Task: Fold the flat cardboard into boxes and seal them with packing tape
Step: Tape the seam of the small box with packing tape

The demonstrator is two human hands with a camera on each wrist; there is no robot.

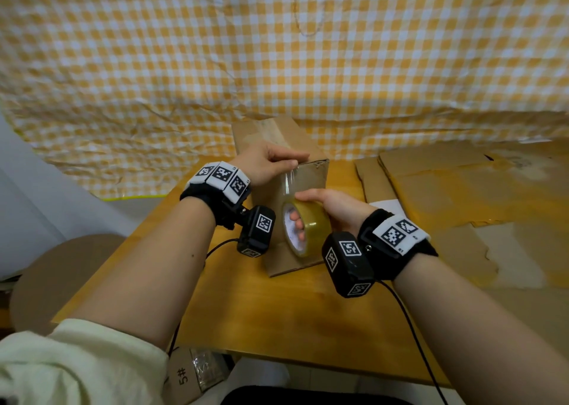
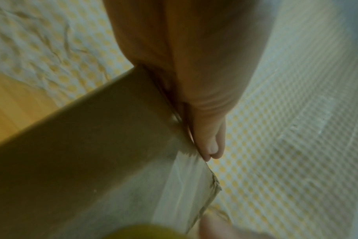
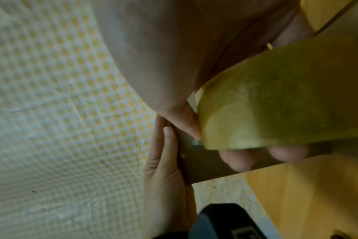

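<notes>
A brown cardboard box (image 1: 311, 176) stands on end in the middle of the wooden table (image 1: 277, 312). My left hand (image 1: 268, 161) lies on its top, fingers straight, thumb pressing the end of a clear tape strip (image 1: 289, 182) onto the top front edge. The strip runs down the front face to a yellowish tape roll (image 1: 308, 223). My right hand (image 1: 332, 207) grips the roll, fingers through its core. The left wrist view shows the thumb (image 2: 210, 145) along the box (image 2: 82, 153) edge. The right wrist view shows the roll (image 3: 276, 97) and the left hand (image 3: 165, 169) on the box.
Flat cardboard sheets (image 1: 446, 182) lie overlapped on the right side of the table, with white paper (image 1: 385, 204) beside them. A yellow checked cloth (image 1: 277, 50) hangs behind. A round brown stool (image 1: 61, 269) stands at left. A taped box marked 5# (image 1: 191, 377) sits below the table's front edge.
</notes>
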